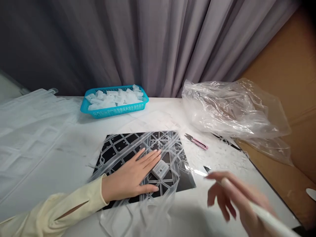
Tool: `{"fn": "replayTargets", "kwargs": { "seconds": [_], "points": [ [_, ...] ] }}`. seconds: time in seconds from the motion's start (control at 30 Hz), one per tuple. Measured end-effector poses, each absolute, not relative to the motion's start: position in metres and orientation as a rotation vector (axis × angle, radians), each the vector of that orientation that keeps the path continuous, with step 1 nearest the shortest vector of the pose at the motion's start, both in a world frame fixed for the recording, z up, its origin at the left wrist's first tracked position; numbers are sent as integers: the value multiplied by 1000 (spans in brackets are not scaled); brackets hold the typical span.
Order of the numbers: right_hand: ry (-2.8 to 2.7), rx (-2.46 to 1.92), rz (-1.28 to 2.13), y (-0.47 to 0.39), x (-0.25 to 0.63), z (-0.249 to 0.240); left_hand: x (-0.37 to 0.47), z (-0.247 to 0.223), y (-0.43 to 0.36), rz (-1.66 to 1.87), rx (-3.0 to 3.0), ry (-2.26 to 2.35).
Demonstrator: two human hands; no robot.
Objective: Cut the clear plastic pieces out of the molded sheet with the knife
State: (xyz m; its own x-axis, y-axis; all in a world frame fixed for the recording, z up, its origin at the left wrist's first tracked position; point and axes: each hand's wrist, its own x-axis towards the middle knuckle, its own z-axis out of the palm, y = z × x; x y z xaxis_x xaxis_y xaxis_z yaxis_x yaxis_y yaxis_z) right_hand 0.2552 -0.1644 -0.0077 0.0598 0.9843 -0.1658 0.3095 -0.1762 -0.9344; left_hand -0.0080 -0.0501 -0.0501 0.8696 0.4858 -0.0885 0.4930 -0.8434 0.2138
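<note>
My left hand (138,172) lies flat, fingers stretched out, on a moulded clear plastic sheet (134,144). Underneath the sheet is a black mat (189,179). A small translucent box-like piece (161,169) sits beside the fingers, between them and the thumb. Off the mat's right side, my right hand (237,197), blurred by motion, grips a slim white pen-shaped tool (264,212). A dark pointed tip shows ahead of its fingers; the tool's exact kind cannot be made out.
Pink-handled thread snips (197,142) lie right of the mat. A blue basket (118,110) of translucent pieces stands at the back. Crumpled clear plastic bags (229,112) lie at back right, stacked clear plastic sheets (32,131) at left. A brown cardboard wall (286,65) borders the right.
</note>
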Motion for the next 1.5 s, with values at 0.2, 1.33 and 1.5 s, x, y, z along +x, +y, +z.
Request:
{"fn": "replayTargets", "kwargs": {
  "seconds": [0.2,1.33,1.5],
  "points": [
    [-1347,-1325,1614,-99,249,-3,-18,-38,-21,-192,2846,629],
    [-1275,-1245,1469,-72,219,-64,57,-25,-31,-21,3037,893],
    [-1554,-1236,1253,-73,218,-57,64,-23,-28,-42,3318,626]
  ]
}}
